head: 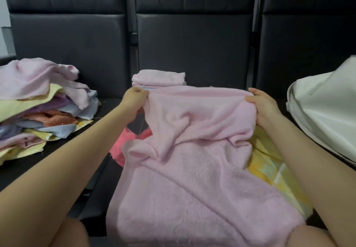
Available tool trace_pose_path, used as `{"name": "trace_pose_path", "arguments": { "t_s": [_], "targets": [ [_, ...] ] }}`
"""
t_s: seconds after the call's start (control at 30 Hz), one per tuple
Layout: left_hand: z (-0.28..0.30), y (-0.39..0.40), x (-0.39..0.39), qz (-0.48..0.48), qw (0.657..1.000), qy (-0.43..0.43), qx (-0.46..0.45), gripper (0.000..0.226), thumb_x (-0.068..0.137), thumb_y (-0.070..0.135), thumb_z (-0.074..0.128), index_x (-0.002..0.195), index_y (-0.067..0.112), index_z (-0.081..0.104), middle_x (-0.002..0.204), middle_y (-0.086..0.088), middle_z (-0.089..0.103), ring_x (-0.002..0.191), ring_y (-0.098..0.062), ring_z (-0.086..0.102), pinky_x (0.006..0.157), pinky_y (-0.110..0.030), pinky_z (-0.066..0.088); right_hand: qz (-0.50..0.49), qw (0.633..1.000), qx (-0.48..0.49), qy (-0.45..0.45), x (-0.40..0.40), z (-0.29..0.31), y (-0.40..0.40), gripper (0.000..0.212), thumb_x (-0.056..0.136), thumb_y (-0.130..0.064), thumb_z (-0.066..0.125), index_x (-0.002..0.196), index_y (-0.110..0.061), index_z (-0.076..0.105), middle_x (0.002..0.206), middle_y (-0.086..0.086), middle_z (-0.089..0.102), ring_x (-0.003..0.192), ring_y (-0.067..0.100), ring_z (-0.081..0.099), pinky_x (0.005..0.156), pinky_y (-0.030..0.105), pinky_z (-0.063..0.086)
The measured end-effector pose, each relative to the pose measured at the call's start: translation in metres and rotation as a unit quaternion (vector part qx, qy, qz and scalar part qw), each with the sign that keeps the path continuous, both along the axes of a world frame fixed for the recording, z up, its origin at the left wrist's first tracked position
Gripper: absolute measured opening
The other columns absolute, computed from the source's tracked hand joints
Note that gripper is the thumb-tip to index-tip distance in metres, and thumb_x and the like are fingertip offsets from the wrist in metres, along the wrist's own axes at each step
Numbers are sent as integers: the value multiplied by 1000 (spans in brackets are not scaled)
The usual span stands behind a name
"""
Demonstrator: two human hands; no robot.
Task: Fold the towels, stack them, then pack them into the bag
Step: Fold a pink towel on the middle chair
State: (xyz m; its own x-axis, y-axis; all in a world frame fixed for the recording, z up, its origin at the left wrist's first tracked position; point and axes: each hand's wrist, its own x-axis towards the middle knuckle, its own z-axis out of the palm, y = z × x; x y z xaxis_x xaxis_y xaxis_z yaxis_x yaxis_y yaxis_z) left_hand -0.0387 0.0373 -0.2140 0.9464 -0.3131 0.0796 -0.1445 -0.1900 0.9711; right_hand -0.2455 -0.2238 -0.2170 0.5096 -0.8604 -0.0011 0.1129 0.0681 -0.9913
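Observation:
A large pink towel (192,169) drapes from my hands down over my lap. My left hand (133,102) pinches its far left corner and my right hand (264,106) grips its far right corner, holding the top edge stretched and raised. Behind the towel a small stack of folded pink towels (159,79) rests on the dark seat. A loose heap of unfolded towels (42,109) in pink, yellow, purple, blue and orange lies at the left. The white bag (325,109) sits at the right edge.
Dark padded seat backs (192,40) stand across the far side. A coral towel (123,148) and a yellow checked towel (273,169) lie under the pink one. My bare knees show at the bottom corners.

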Motion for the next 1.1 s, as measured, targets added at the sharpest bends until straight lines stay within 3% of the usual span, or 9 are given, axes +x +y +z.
{"name": "trace_pose_path", "arguments": {
  "t_s": [0.17,0.27,0.4,0.53,0.63,0.7,0.83,0.93,1.1],
  "targets": [
    [-32,1,11,43,986,-74,141,26,92,17,53,116,10,60,105,-1,58,94,-20,56,77,-28,41,12,987,-79,141,9,-25,18,34,90,0,57,123,-6,63,129,15,61,91,16,55,55,11,41],
    [-26,7,-12,-1,968,-167,186,30,95,24,52,122,11,59,115,-2,61,105,-20,58,84,-29,42,30,965,-184,182,3,-32,23,27,91,-7,56,116,-15,63,119,5,63,93,15,56,61,12,39],
    [3,22,-75,-39,940,-324,97,14,94,22,53,89,15,65,87,9,63,80,-9,57,72,-27,42,27,955,-270,118,-10,-16,41,15,92,-16,57,105,-16,65,103,-2,65,96,12,58,74,18,42],
    [13,44,-144,-187,887,-381,184,48,92,37,55,53,15,40,49,1,38,50,-13,35,53,-36,34,74,924,-371,62,-15,4,84,12,93,-14,56,88,-14,67,79,-11,63,77,6,57,69,13,42],
    [-6,62,-166,-281,805,-353,385,54,87,57,56,49,21,45,48,4,45,49,-10,43,52,-26,32,160,872,-454,93,-23,7,119,22,94,-17,57,75,-9,64,59,-9,60,58,5,49,58,18,38],
    [-23,75,-172,-319,776,-340,425,46,82,63,59,59,23,56,59,9,57,58,-7,51,58,-26,41,217,837,-487,124,-32,3,136,30,94,-21,57,68,-6,59,60,-3,60,56,7,45,59,27,38],
    [-43,95,-171,-362,758,-382,386,39,73,63,69,87,30,54,86,16,52,83,-9,51,73,-30,46,315,751,-541,211,-54,-8,157,41,93,-30,60,58,-14,45,52,-5,43,55,10,38,60,33,35],
    [-56,105,-169,-373,735,-426,373,52,71,63,67,105,26,53,102,8,48,93,-14,46,77,-30,42,367,675,-560,309,-80,-13,167,38,81,-55,67,67,-22,54,63,-8,57,62,8,49,63,27,40],
    [-62,113,-173,-383,754,-433,312,35,80,49,66,95,18,62,93,7,46,86,-13,43,71,-20,33,356,544,-667,365,-116,-23,169,44,74,-57,71,96,-27,47,96,-13,41,88,8,34,70,30,33]
  ]
}}
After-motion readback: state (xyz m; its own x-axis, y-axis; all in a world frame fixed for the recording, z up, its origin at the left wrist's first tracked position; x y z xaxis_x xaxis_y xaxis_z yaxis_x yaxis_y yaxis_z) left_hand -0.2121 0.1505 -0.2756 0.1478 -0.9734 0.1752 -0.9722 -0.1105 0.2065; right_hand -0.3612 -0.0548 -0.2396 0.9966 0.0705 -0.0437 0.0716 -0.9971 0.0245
